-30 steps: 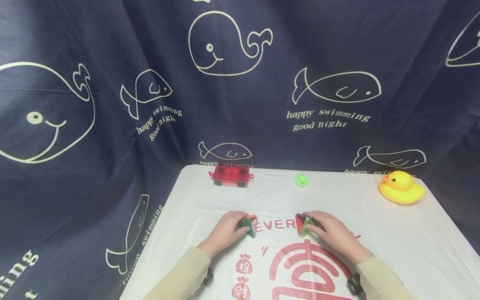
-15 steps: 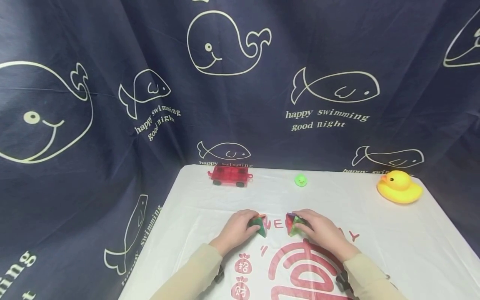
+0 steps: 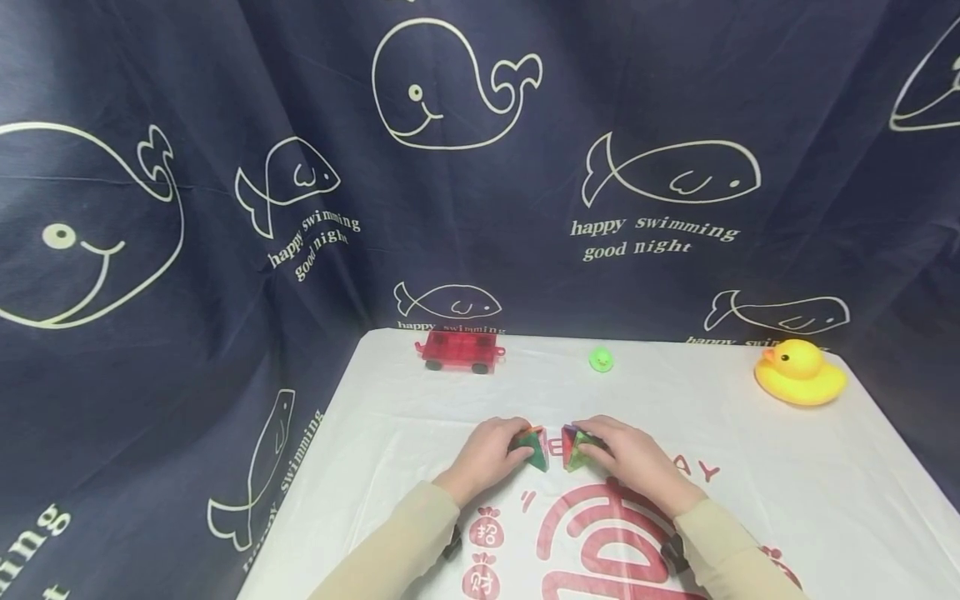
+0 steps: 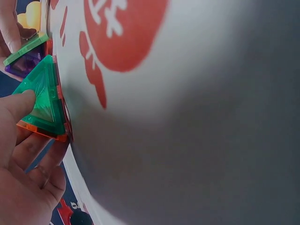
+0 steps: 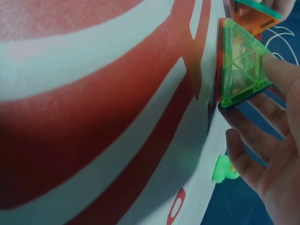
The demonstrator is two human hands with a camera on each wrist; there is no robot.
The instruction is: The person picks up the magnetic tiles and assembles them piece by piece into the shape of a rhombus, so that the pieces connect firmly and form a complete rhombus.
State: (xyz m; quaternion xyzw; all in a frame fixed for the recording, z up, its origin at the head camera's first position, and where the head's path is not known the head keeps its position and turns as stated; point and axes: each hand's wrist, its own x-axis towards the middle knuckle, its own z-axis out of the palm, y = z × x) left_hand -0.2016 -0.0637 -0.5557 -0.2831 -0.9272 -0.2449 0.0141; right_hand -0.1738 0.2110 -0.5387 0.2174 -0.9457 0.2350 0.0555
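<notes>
Near the middle of the table in the head view, my left hand [image 3: 487,454] pinches a small pyramid of triangular magnetic tiles [image 3: 536,450]. In the left wrist view its dark green tile [image 4: 43,101] faces the camera under my thumb, with an orange edge below. Facing it, my right hand [image 3: 628,454] grips a second pyramid of magnetic tiles [image 3: 573,450]. A light green tile [image 5: 241,70] fronts that one, with red and purple sides. Only a narrow gap separates the two pyramids in the head view. Both stand low against the tablecloth.
A translucent red toy wagon [image 3: 459,351] stands at the back left of the table. Behind the hands sits a small green duck [image 3: 601,360], and a large yellow duck [image 3: 799,375] is at the back right. A dark whale-print curtain [image 3: 480,217] hangs behind the table.
Both hands have come toward each other, each carrying its tile pyramid, so the wide gap between the pyramids has narrowed. The wagon and the ducks have stayed in place.
</notes>
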